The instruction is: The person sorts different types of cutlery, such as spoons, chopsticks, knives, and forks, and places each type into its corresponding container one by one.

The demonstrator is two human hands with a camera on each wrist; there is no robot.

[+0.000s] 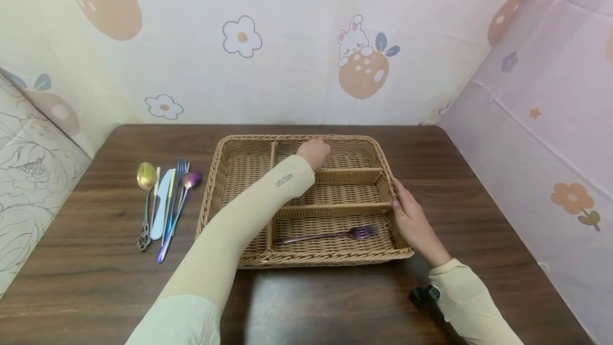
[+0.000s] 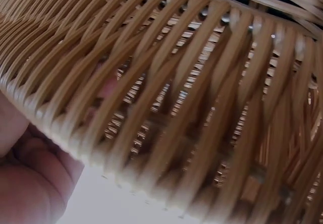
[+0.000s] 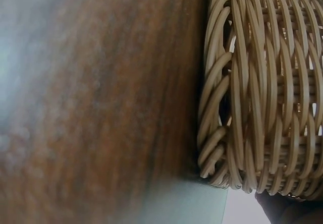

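Note:
A wicker basket [image 1: 335, 260] with several compartments sits on the table. Reaching across it, my left hand [image 1: 314, 154] is at the far rim. The left wrist view has curled fingers [image 2: 43, 168] beside the weave, with a bit of pink showing through the gaps. My right hand [image 1: 413, 220] grips the basket's right side, its thumb at the rim and the other fingers along the outside. In the right wrist view only a dark sliver of that hand shows under the wicker wall [image 3: 272, 93]. A purple fork [image 1: 359, 232] lies in the front compartment.
Left of the basket lie a gold spoon [image 1: 146, 177], a light blue knife [image 1: 162, 206], a blue fork [image 1: 181, 169] and a purple spoon [image 1: 191, 180], close together with thin pale-handled pieces. A patterned cloth [image 1: 287, 84] hangs behind the wooden table [image 1: 81, 260].

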